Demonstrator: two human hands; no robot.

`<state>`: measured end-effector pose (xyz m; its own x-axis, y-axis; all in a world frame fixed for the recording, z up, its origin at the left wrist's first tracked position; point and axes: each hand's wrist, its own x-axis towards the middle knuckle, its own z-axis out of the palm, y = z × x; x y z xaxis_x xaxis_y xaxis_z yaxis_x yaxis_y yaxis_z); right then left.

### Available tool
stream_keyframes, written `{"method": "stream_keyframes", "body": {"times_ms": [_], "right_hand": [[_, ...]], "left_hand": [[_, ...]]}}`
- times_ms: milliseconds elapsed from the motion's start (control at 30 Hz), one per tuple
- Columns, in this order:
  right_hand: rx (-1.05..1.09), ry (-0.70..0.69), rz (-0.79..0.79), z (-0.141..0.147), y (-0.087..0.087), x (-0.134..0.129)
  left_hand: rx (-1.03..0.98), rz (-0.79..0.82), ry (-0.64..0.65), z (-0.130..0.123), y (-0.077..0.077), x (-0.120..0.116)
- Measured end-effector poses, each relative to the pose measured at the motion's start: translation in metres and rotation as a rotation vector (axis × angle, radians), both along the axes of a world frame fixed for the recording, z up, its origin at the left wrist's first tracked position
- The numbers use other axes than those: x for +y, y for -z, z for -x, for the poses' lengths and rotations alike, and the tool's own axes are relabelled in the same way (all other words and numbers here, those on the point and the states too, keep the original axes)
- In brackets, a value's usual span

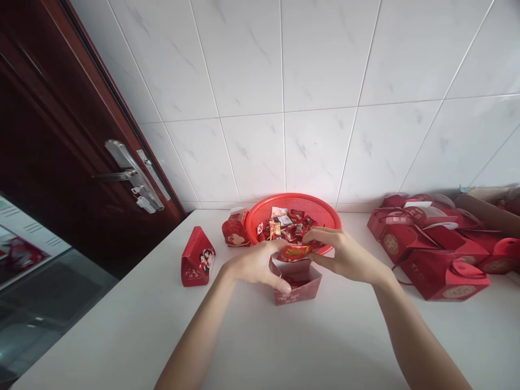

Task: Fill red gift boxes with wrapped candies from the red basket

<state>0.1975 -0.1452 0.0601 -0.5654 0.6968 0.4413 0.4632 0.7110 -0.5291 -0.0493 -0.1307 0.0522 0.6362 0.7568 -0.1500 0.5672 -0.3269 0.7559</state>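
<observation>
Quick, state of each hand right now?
Left hand: half-curled against the open-topped red cardboard box; whether it grips cannot be told.
Right hand: closed, pinching the shiny red-and-yellow packet.

Soft light brightens the white marbled tile wall (252, 65), the red-brown wooden door (60, 116) lies dim, and outer edges look stretched.
</observation>
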Motion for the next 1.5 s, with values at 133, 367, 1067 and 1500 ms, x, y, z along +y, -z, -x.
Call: {"method": "stream_keyframes", "body": {"times_ms": [133,367,1067,1500], "right_hand": [[-0.073,0.040,-0.013,-0.001,0.002,-0.001],[-0.175,0.056,-0.085,0.010,0.010,-0.004],[-0.218,0.101,0.034,-0.008,0.001,-0.007],[-0.306,0.120,0.153,-0.002,0.005,-0.001]], "left_hand": [[0.022,-0.050,0.015,0.002,0.001,0.004],[-0.038,-0.038,0.022,0.002,0.000,0.001],[0.053,-0.152,0.082,0.005,-0.003,-0.016],[0.042,-0.293,0.134,0.008,-0.006,-0.016]]}}
